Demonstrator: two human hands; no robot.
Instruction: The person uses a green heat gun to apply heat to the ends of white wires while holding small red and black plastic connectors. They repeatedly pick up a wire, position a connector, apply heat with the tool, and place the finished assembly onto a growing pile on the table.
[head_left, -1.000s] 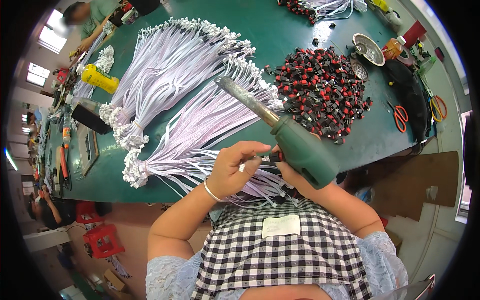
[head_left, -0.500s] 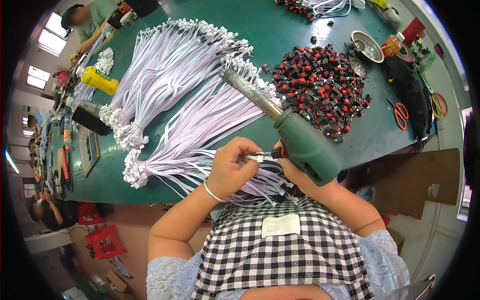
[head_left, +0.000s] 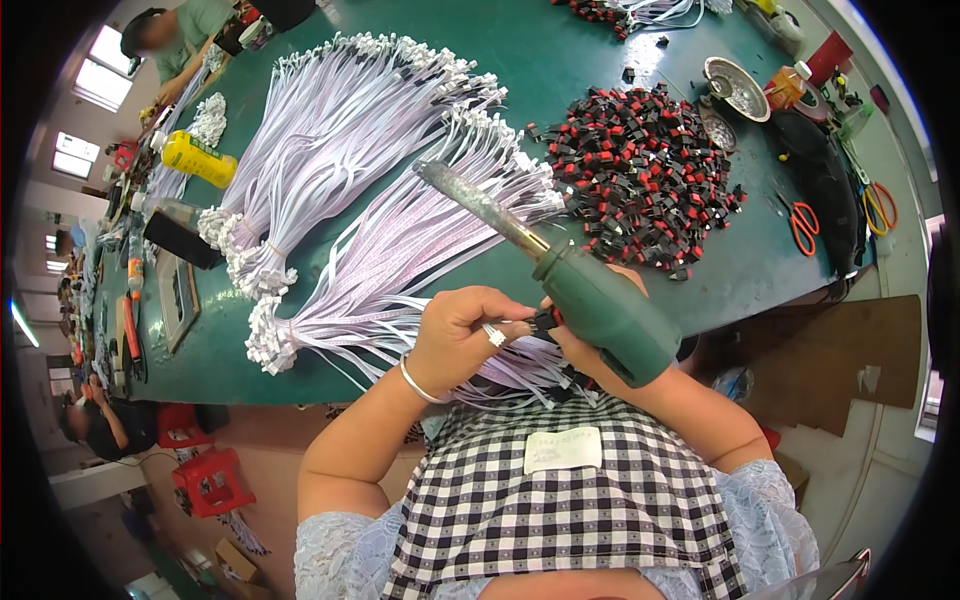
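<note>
My left hand [head_left: 458,335], with a ring and a bangle, is closed in a pinch on the end of a flat white wire lead, mostly hidden by the fingers. Its fingertips meet a small black and red rocker switch [head_left: 545,322]. That switch is gripped by my right hand [head_left: 588,358], closed and partly covered by a green heat gun [head_left: 612,312]. The gun's metal nozzle [head_left: 482,205] points to the far left over the leads. Below and behind my hands spreads a bundle of white-pink flat leads [head_left: 375,265] with white connectors.
A large heap of black and red switches [head_left: 645,175] lies beyond the gun. Another lead bundle [head_left: 330,140] fans out at the far left near a yellow bottle [head_left: 198,160]. Orange-handled scissors [head_left: 803,228] and a metal bowl [head_left: 738,90] are at the right. A co-worker [head_left: 190,45] sits far left.
My left fingers have moved right and closed up against the switch, covering the lead's white connector that showed before. The heat gun appears slightly lower and further left.
</note>
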